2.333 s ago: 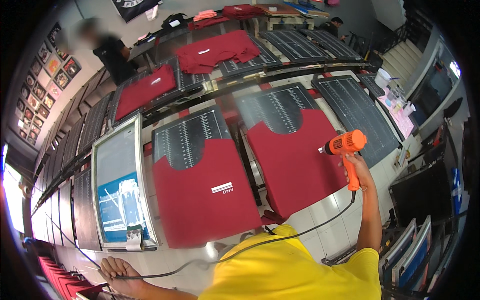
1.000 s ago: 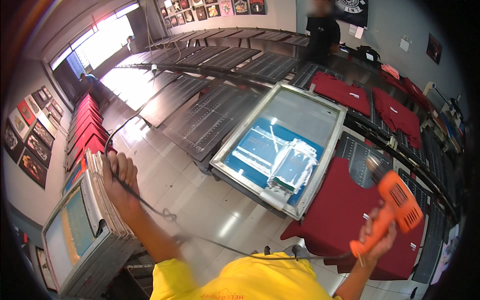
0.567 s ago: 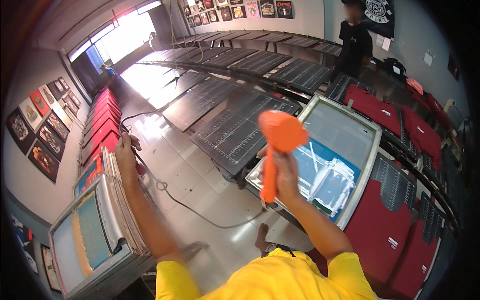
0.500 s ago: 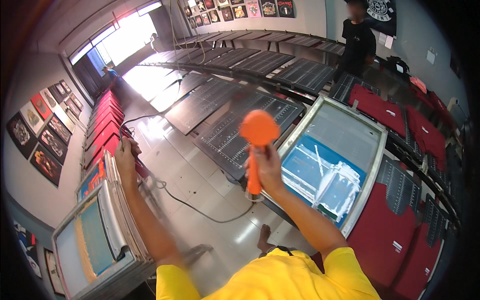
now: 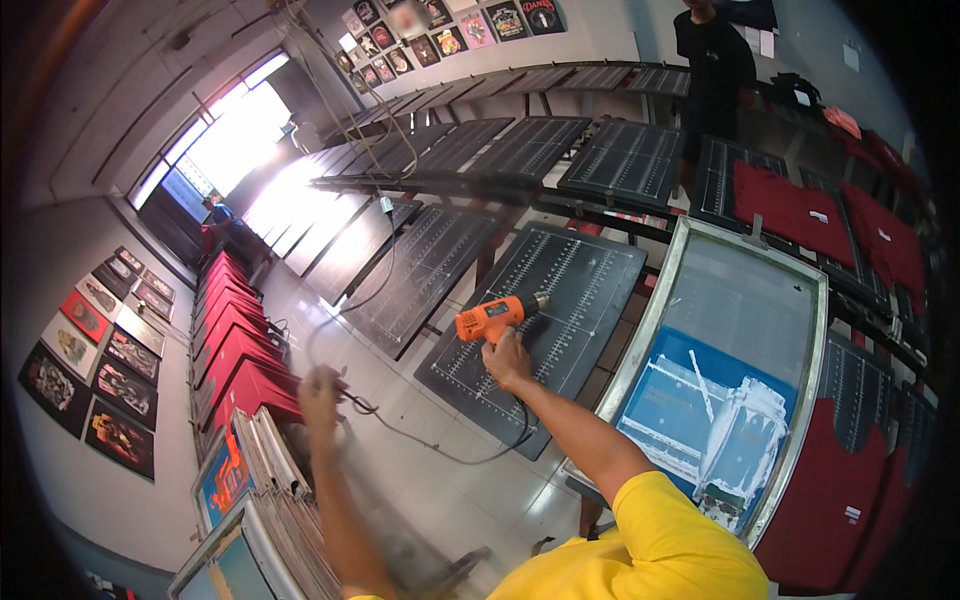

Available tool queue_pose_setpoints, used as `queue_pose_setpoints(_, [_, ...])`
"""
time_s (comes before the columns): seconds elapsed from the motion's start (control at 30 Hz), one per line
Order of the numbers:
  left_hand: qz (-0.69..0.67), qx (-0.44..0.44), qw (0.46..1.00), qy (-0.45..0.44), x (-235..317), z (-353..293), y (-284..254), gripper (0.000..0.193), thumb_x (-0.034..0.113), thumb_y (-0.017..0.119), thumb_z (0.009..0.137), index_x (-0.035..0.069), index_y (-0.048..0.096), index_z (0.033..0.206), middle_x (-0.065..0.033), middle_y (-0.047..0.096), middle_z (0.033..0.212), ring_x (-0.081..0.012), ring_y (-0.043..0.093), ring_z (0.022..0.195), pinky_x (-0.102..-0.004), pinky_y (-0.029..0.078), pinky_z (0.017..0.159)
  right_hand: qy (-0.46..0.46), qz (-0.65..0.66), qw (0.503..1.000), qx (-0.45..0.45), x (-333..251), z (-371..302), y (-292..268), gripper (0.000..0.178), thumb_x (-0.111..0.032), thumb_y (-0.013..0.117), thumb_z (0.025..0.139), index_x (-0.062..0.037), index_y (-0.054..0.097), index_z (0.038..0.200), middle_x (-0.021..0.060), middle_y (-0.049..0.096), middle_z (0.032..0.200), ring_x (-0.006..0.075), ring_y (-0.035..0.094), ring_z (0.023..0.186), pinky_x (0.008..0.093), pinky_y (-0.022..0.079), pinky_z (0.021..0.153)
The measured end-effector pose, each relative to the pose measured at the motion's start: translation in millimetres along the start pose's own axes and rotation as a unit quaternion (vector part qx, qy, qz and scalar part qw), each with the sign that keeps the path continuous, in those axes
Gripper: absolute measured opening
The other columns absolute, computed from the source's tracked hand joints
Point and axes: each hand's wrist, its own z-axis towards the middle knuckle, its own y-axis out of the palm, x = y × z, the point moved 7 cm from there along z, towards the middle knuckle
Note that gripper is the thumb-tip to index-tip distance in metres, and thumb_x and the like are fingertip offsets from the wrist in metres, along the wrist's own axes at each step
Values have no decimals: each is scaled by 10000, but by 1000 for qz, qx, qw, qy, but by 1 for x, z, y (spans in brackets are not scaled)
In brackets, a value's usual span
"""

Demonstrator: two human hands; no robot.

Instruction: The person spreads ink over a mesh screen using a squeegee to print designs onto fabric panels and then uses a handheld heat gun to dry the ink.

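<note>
My right hand is wrapped round the handle of an orange heat gun. Its metal nozzle points right, above a dark printing board marked with white rulers. The grey power cable droops from the heat gun towards my left hand. Blurred by motion, my left hand is closed round that cable, above the floor and near the red shirts on the left. To the right of my right arm lies a framed printing screen with a blue stencil and white ink smears.
Stacked screen frames stand at lower left. Red shirts on boards line the left side. Maroon shirts lie on boards at right. A person in black stands at the back right. Cables hang from above.
The heat gun has turned from pointing away to pointing right, with the right hand still on it. My left hand has moved right and lower. The view has shifted too.
</note>
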Motion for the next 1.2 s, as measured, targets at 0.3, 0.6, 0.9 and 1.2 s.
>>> queue_pose_setpoints(0.3, [71, -153, 983, -69, -143, -3, 150, 350, 291, 552, 1007, -25, 637, 882, -102, 658, 651, -143, 617, 547, -272, 488, 500, 44, -76, 995, 40, 46, 21, 3, 468, -278, 639, 873, 39, 433, 1149, 278, 548, 1102, 456, 617, 973, 526, 525, 834])
queue_pose_setpoints(0.6, [165, -128, 977, -39, -226, -56, 204, 567, 305, 657, 927, -76, 479, 1308, -315, 543, 1228, -422, 518, 1202, -448, 414, 1016, -27, -119, 992, -16, 13, -13, -31, 455, -293, 661, 869, 23, 526, 1167, 216, 554, 1161, 387, 563, 1091, 484, 485, 918])
queue_pose_setpoints(0.9, [239, -135, 961, -30, -174, -86, 198, 631, 259, 611, 952, -53, 349, 1433, -295, 401, 1377, -458, 474, 1242, -488, 428, 1011, -119, -84, 970, 196, 10, -189, -263, 305, -98, 661, 893, -52, 631, 1193, 161, 603, 1244, 326, 550, 1208, 409, 434, 1038])
queue_pose_setpoints(1.2, [-44, -276, 957, 74, -34, -131, 254, 318, 189, 494, 1025, -14, 605, 1243, -183, 660, 1079, -240, 653, 946, -340, 500, 844, 199, -309, 817, 444, 169, -410, -488, 231, -112, 546, 936, -2, 616, 1127, 202, 631, 1114, 379, 594, 1072, 446, 477, 929])
